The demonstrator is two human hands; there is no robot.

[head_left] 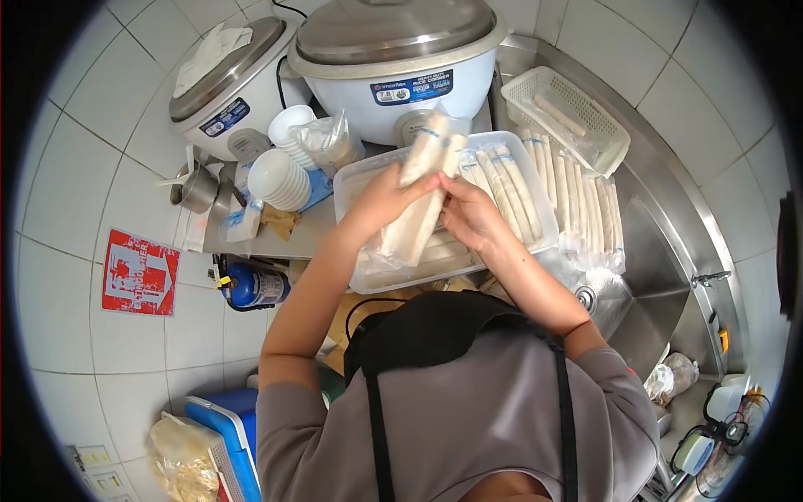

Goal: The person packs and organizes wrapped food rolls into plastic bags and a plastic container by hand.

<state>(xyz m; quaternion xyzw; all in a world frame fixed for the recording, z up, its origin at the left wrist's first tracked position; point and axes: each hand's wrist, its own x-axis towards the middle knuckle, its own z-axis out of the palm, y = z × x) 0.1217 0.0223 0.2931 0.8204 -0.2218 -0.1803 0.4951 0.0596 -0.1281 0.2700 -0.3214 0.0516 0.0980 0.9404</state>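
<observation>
At the left, a stack of white bowls (281,181) stands on the counter near the tub, with a clear bag (330,144) beside it; a wide swing of the left forearm could knock the bowls over, as they are light and nested tall.

The left hand (385,201) is closed around the long pale rolls (425,222) in clear plastic, holding them aslant above the tub (548,233), their upper ends in front of the large rice cooker (393,71). The slick film is the main risk: a loose grip could let one roll slide past the other, while too firm a squeeze could dent or snap them.

The right hand (470,209) is narrowed, thumb and fingers meeting at the side of the rolls; the glare and overlap make it hard to say whether they pinch a roll or only its wrapping. If only the film, a tug could tear it.

The tub's near edge seems to reach past the counter, so pressing there might tip it.

Farther right, wrapped rolls (577,201) lie in a row below the basket (569,121); a nudge could send the outer ones into the sink (669,247)
</observation>
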